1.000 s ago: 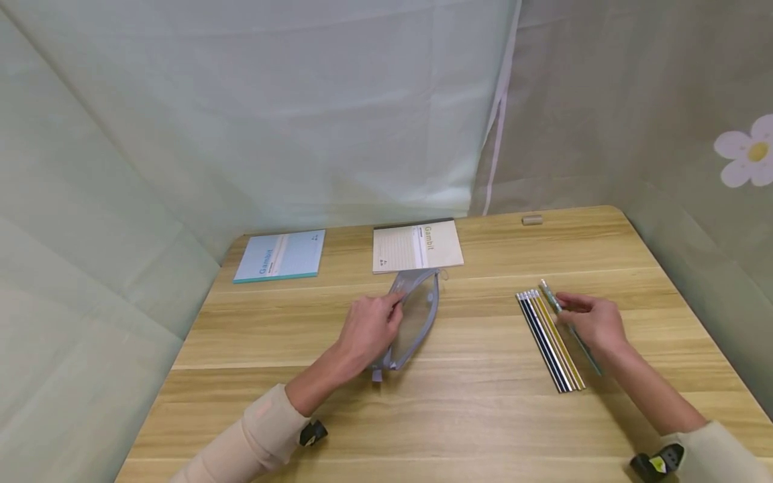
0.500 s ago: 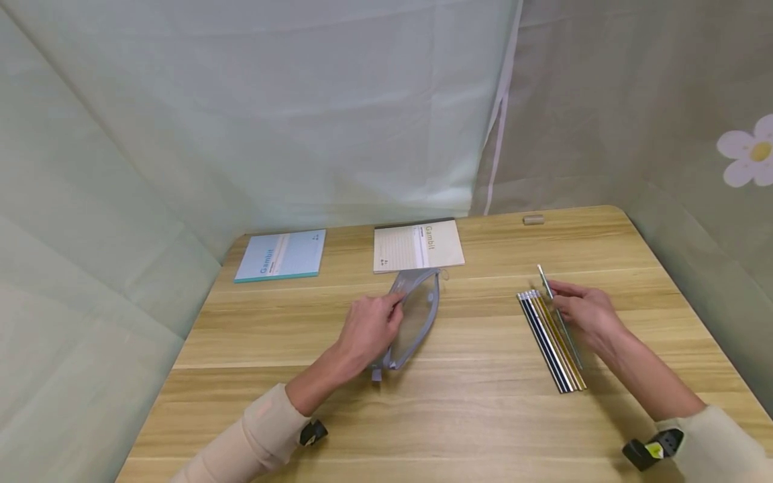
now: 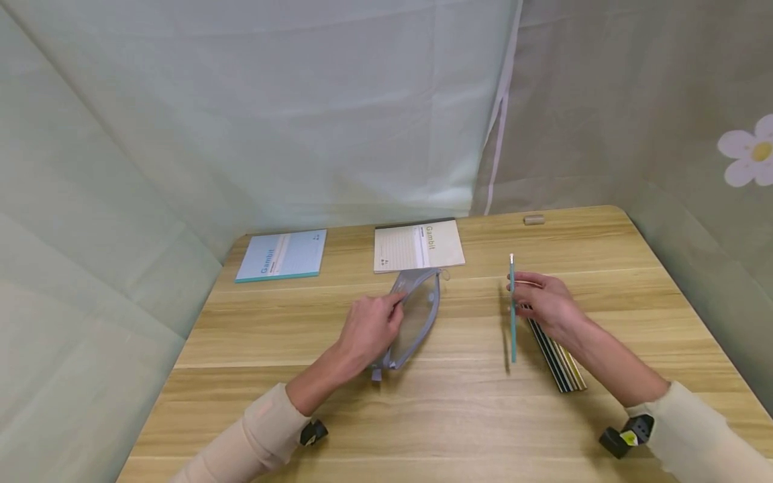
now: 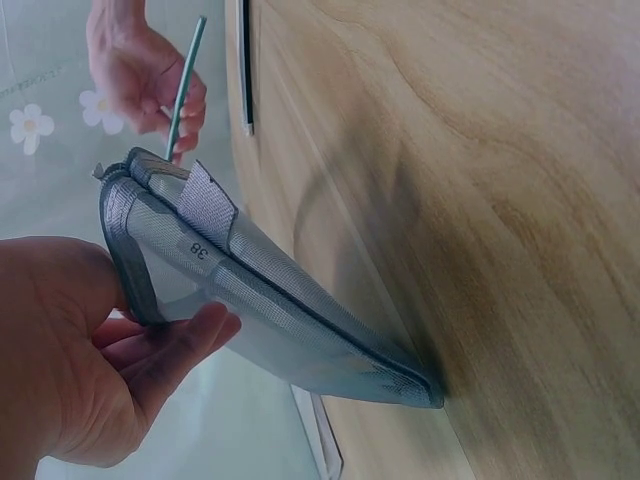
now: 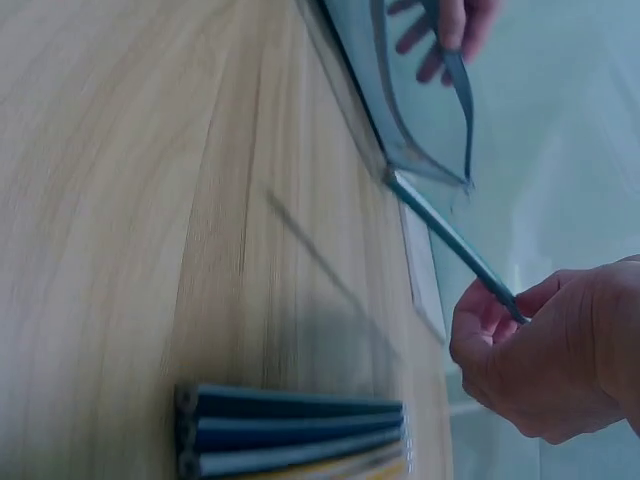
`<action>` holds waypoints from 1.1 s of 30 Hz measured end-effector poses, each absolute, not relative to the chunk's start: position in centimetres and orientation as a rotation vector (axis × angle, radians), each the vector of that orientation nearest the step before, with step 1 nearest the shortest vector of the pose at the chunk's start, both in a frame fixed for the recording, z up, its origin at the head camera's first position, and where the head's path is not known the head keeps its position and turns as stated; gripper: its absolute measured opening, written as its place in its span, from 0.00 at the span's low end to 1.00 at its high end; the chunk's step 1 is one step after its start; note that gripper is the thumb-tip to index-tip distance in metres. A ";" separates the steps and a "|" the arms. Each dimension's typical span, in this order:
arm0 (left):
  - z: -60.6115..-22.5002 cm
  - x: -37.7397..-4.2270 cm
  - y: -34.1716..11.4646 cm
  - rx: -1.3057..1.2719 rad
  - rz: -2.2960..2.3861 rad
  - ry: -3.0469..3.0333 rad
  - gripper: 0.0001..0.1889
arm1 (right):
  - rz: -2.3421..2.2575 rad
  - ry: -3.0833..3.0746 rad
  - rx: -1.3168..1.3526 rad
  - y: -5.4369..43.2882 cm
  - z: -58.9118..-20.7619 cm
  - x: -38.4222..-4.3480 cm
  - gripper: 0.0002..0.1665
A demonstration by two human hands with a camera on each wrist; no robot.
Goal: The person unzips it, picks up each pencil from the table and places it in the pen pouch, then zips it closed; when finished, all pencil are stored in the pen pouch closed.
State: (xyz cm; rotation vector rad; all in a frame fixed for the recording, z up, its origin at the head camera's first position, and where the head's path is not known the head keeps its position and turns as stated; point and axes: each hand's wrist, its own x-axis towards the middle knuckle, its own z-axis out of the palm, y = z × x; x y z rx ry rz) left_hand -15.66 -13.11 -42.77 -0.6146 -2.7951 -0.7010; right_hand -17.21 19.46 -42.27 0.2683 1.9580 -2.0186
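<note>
A grey-blue mesh zip pouch (image 3: 417, 318) stands with its mouth spread at mid-table. My left hand (image 3: 371, 329) pinches the pouch's near-left edge between thumb and fingers, as the left wrist view also shows. Between the thumb and fingers of my right hand (image 3: 546, 302) is a teal pencil (image 3: 513, 335), raised off the table, its white eraser end pointing away from me. Partly hidden under the right hand and forearm, several striped pencils (image 3: 558, 365) lie side by side on the wood. The right wrist view shows them too, blurred.
Two notebooks lie along the far side: a blue one (image 3: 280, 255) at left and a cream one (image 3: 419, 246) just behind the pouch. Near the back edge at right is a small brown cylinder (image 3: 534, 219). Fabric curtains (image 3: 338, 114) surround the wooden table (image 3: 459, 422).
My right hand has lifted the teal pencil from beside the other pencils and carried it left, over them, toward the pouch. The left hand and pouch have stayed put.
</note>
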 end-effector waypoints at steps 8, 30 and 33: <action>-42.7 -15.6 -13.1 -0.609 -0.687 -2.800 0.13 | -2.196 1.735 0.231 15.9 -42.3 -17.4 0.30; -42.6 -15.7 -12.7 -0.609 -0.672 -2.812 0.13 | -2.368 1.641 0.294 9.1 -43.5 -17.3 0.26; -42.6 -15.7 -12.7 -0.610 -0.662 -2.811 0.13 | -2.373 1.636 0.293 8.4 -43.7 -17.1 0.25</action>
